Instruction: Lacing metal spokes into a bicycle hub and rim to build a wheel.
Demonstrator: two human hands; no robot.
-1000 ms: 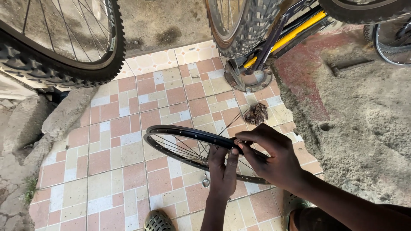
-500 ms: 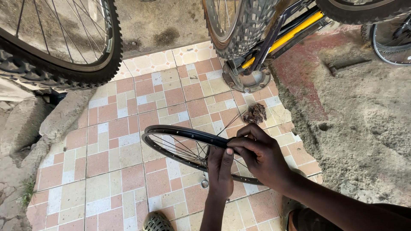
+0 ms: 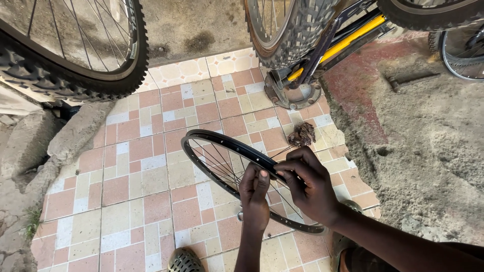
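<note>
R hand shifts off rim toward spokes, pinching one w/ L hand, frame centre. Bare rim: light, stiff; spokes thin, bendy, so grip rim edge.

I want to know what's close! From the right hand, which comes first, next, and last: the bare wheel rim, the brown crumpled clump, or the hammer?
From the right hand, in the head view:
1. Bare wheel rim: right at the fingers.
2. Brown crumpled clump: on the tiles just above the hand.
3. Hammer: far off, upper right, on the dirt.
</note>
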